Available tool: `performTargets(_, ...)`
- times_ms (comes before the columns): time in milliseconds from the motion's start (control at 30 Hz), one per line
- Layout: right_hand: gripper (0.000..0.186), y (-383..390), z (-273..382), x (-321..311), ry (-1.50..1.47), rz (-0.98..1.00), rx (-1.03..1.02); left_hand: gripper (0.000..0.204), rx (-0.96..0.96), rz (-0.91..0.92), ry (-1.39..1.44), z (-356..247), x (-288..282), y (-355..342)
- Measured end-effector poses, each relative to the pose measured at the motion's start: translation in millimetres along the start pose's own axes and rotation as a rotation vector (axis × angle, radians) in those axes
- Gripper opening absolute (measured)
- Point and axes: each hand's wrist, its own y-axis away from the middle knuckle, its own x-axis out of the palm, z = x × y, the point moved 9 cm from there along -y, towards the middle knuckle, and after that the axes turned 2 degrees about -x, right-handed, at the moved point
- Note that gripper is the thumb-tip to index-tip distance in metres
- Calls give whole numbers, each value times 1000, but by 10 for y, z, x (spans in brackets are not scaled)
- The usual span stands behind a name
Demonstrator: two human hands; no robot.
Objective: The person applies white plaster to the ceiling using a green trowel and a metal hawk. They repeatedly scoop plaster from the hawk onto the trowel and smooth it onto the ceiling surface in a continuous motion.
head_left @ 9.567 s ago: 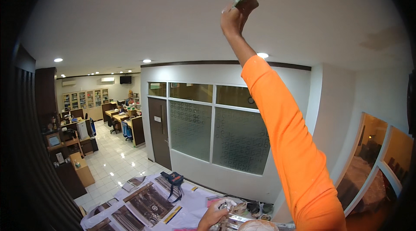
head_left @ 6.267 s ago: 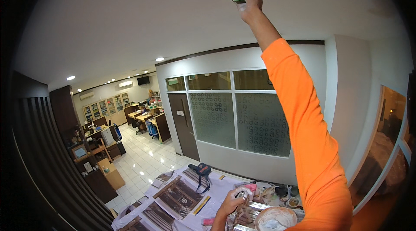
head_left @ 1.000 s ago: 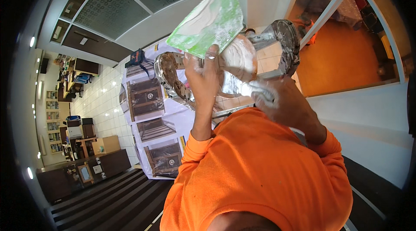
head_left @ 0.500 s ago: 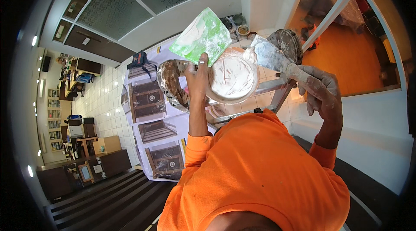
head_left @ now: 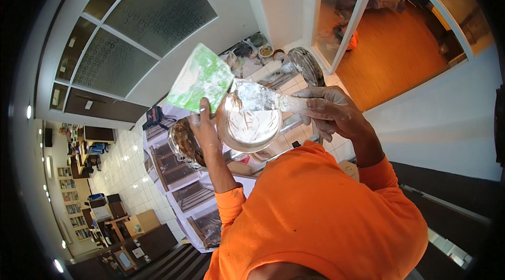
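A: What do the 2 hands hold?
B: Left hand [head_left: 202,122] grips a green plaster float [head_left: 201,78]; right hand [head_left: 331,112] grips a putty knife [head_left: 258,98] just above the plaster tub [head_left: 250,130].

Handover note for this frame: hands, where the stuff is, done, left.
Left hand: holds the green float up by its lower edge, face smeared white.
Right hand: grips the putty knife, blade coated white, over the bucket.
Bucket: below both hands, white paste inside. A dirty second bucket sits beside it.
Done: knife loaded.
Left: probably move paste from knife to float.
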Motion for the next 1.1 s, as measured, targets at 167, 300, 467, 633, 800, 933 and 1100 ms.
performTargets(167, 43, 15, 170, -108, -110, -34, -159, 42, 245, 10, 139, -557, -80, 51)
performTargets(300, 54, 25, 354, -249, -180, -34, -365, 45, 268, -8, 247, -1002, -139, 290)
performTargets(467, 60, 23, 525, -390, -314, -184, -588, 52, 58, 103, 491, -956, -227, 427)
performTargets(633, 52, -192, 522, -68, -218, -36, -604, 52, -154, 282, 696, -839, 56, 541)
performTargets(800, 56, -345, 394, 98, 52, -100, -569, 49, -231, 283, 770, -850, 210, 620)
performTargets(933, 52, -412, 397, 241, 186, -65, -612, 45, -228, 305, 804, -989, 322, 659)
performTargets(1100, 43, -397, 362, 381, 275, -80, -661, 45, -221, 312, 790, -1041, 334, 657)
